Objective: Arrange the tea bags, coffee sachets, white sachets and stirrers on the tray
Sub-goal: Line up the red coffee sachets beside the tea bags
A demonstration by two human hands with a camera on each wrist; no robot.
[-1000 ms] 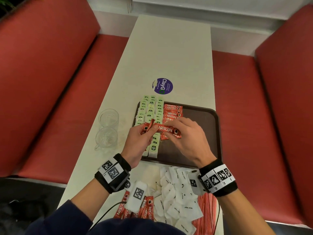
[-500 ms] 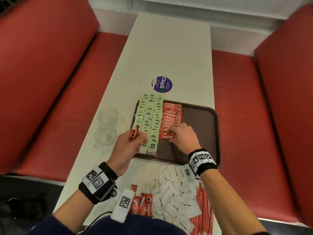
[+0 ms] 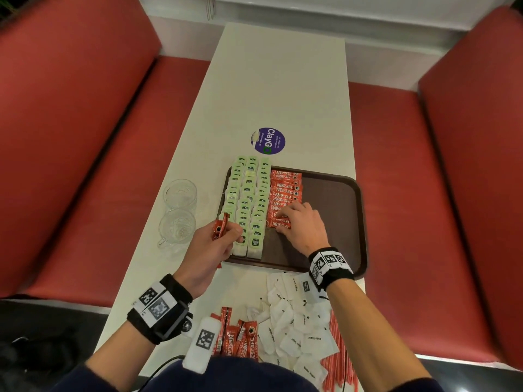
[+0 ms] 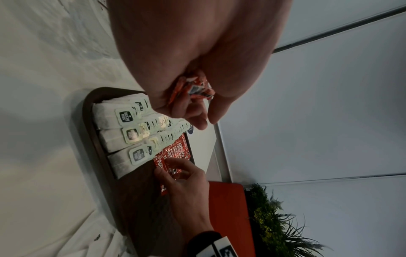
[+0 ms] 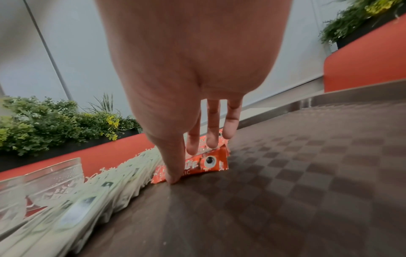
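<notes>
since 0.5 s ago little moved: my right hand point(image 3: 301, 225) presses a sachet point(image 3: 281, 223) flat on the tray point(image 3: 343, 210), fingers straight; my left hand point(image 3: 210, 247) grips spare sachets point(image 3: 219, 229).

On the bench point(image 3: 277, 89) the tray point(image 3: 334, 193) was set, with tea bags point(image 3: 249, 199) placed left of coffee sachets point(image 3: 284, 190); two glasses point(image 3: 179, 210) stood leftward, white sachets point(image 3: 294, 321) and stirrers point(image 3: 338, 346) nearer.

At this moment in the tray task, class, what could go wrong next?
1. The right hand is setting a coffee sachet at the near end of the red column, tight beside the tea bags; a nudge could disturb either row.
2. The left hand grips spare sachets above the tea bags and might knock them.
</notes>
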